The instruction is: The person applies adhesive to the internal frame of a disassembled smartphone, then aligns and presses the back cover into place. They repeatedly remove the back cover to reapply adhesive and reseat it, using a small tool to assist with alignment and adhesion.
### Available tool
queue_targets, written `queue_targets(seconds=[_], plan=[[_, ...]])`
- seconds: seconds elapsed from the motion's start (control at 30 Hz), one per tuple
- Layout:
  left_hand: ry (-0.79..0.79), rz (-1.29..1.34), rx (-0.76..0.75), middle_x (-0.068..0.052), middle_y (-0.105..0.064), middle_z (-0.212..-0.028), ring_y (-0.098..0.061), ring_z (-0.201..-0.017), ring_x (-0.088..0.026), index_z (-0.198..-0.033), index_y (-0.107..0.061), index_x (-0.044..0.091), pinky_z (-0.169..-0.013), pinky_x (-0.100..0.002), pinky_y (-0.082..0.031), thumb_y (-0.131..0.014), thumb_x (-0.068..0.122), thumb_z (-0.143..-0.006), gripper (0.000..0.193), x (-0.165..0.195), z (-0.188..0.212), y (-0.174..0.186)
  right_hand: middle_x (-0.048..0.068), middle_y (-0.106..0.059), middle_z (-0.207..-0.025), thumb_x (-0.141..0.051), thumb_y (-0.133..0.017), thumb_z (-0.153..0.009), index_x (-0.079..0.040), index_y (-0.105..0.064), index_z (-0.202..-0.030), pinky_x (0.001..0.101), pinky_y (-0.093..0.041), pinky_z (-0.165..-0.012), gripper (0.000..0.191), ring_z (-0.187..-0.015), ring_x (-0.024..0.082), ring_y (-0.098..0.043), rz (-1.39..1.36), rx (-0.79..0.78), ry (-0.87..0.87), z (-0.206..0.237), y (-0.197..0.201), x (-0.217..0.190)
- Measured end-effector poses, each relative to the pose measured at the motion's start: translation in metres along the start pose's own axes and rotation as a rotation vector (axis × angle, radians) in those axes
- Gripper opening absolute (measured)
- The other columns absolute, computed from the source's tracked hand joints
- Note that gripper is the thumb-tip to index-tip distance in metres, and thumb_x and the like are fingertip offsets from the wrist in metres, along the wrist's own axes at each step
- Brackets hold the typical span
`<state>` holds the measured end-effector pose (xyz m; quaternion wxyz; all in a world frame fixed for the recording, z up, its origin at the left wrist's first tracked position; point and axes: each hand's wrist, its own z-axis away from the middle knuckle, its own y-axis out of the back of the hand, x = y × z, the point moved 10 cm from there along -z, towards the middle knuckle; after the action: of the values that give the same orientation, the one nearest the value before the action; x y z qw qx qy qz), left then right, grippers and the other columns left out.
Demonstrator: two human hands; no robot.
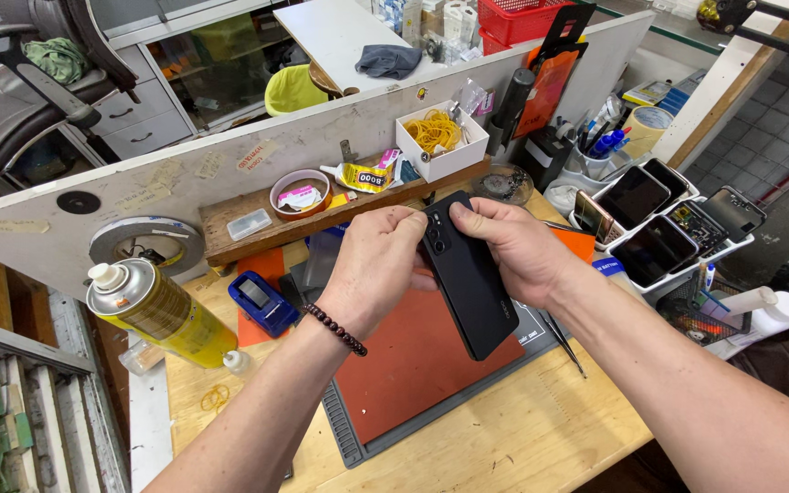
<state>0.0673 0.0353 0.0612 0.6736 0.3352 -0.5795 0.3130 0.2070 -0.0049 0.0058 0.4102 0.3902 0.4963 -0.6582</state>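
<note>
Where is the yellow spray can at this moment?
In the head view, the yellow spray can lies tilted at the left edge of the wooden bench, left of the left hand and the blue tool.

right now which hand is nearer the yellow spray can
Left. The left hand grips the black phone on the side toward the yellow spray can, though apart from it. The right hand holds the phone's far side, farther from the can.

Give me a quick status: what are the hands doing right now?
Left hand and right hand both grip black phone, back side up, above red mat. Spray can to the left, clear of hands.
</note>
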Motion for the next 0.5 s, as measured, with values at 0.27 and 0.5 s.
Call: queue_targets(seconds=[0.27,0.5], plan=[[-0.026,-0.011,-0.055,-0.009,-0.073,-0.088,-0.071,-0.075,-0.014,-0.104,-0.069,-0.005,-0.062,-0.031,-0.066,-0.049,0.019,-0.1,0.032,-0.002,-0.001,-0.004,0.003,-0.074,-0.1,-0.034,-0.069,-0.094,-0.01,-0.07,-0.109,0.0321,-0.059,-0.078,0.028,-0.089,0.013,-0.07,0.006,0.022,-0.018,0.002,0.004,0.001],[-0.044,0.066,-0.233,-0.006,-0.073,-0.095,-0.072,-0.085,-0.012,-0.108,-0.065,-0.004,-0.076,-0.03,-0.066,-0.051,0.009,-0.095,0.024,-0.003,0.0,-0.017,0.005,-0.074,-0.103,-0.037,-0.061,-0.097,-0.009,-0.071,-0.118,0.0346,-0.059,-0.081,0.037,-0.092,0.016,-0.07,-0.006,0.028,-0.073,0.004,0.003,0.001]])
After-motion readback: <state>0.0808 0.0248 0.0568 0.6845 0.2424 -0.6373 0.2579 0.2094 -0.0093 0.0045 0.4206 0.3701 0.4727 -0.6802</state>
